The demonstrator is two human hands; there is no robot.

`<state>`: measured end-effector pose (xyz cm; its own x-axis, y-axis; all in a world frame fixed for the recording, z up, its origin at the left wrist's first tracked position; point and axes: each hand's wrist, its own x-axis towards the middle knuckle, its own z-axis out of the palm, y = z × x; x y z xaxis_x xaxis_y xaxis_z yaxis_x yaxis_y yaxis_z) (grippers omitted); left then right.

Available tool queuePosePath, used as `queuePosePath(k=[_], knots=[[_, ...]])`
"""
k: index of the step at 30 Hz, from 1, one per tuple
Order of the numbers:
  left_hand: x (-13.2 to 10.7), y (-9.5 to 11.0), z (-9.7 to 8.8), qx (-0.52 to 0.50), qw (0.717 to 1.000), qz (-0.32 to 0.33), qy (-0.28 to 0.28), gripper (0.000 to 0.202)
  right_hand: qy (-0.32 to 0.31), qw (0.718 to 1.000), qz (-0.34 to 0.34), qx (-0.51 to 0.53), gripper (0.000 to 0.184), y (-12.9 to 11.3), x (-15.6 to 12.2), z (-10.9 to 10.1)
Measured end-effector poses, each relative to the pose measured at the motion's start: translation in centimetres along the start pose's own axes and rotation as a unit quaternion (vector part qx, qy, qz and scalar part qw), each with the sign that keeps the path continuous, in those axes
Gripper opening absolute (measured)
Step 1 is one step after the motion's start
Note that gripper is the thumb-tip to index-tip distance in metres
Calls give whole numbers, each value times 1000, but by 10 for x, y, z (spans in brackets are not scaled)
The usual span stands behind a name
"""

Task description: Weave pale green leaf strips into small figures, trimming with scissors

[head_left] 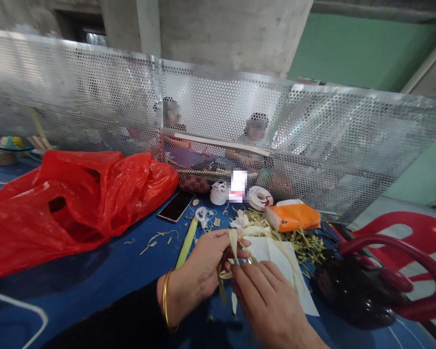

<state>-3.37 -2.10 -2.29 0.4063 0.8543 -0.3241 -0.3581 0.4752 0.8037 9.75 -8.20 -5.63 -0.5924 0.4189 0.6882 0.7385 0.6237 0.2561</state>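
My left hand (pixel 206 259), a gold bangle at its wrist, pinches a pale yellow-green dried leaf strip (pixel 233 241) between thumb and fingers. Close against it, my right hand (pixel 267 293) has its fingers curled on the lower part of the same strips. Its fingertips are partly hidden, and I cannot make out how the strips cross there. Under and behind the hands lies a sheet of white paper (pixel 305 295). A flat green leaf strip (pixel 186 245) rests on the table beside my left hand.
A red plastic bag (pixel 105 194) spreads over the left. A phone (pixel 177 206), white thread (pixel 203 216), a white spool (pixel 260 198), an orange packet (pixel 293 216) and plant scraps (pixel 307 245) lie ahead. A dark kettle (pixel 356 293) stands right. Behind a perforated metal screen (pixel 218 97) sit two people.
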Motion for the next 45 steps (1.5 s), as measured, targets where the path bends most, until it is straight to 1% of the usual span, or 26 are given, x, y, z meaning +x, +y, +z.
queuePosePath(k=[3,6,8,10,12,16,19,22,24,25,27,30,32,34,35,37,43,45], knots=[[-1,6,0,-31,999,-14,0,11,-7,999,45,25,21,2,4,4],[-1,9,0,-42,999,-23,8,12,-27,998,51,33,19,3,6,2],[-1,9,1,-52,998,-19,10,11,-26,998,45,30,16,3,5,0],[-2,6,3,-59,998,-13,12,9,-3,999,34,23,15,3,2,-2],[-4,2,5,-67,998,-4,6,8,7,1000,12,8,19,1,0,-2],[-7,-9,9,-82,996,-4,-28,11,-34,998,-19,-44,32,-3,-1,2],[-5,-16,9,-75,997,3,-33,14,-33,998,-15,-56,34,-4,-1,7],[-2,-20,6,-49,998,24,-34,20,-19,999,4,-35,31,-2,-2,9],[1,-21,4,-26,998,44,-36,24,10,999,41,22,25,0,-1,6],[1,-21,3,-14,998,52,-38,25,33,995,71,59,20,2,-1,4],[1,-20,3,10,998,52,-34,28,77,977,150,129,14,5,0,-1],[0,-17,4,40,998,34,-19,29,117,930,279,207,9,12,3,-7],[-1,-15,5,51,998,30,-15,29,117,892,356,252,8,16,4,-8],[-2,-14,5,57,998,34,-16,28,103,860,413,282,12,18,4,-6],[-3,-13,5,60,997,37,-19,28,96,850,430,289,13,19,4,-5],[-3,-11,5,64,997,38,-27,28,90,842,441,297,14,19,3,-2],[-6,-4,7,45,996,-2,-75,15,85,835,451,304,16,21,0,0],[-8,-2,6,31,995,0,-91,18,85,835,453,300,16,22,0,-1]])
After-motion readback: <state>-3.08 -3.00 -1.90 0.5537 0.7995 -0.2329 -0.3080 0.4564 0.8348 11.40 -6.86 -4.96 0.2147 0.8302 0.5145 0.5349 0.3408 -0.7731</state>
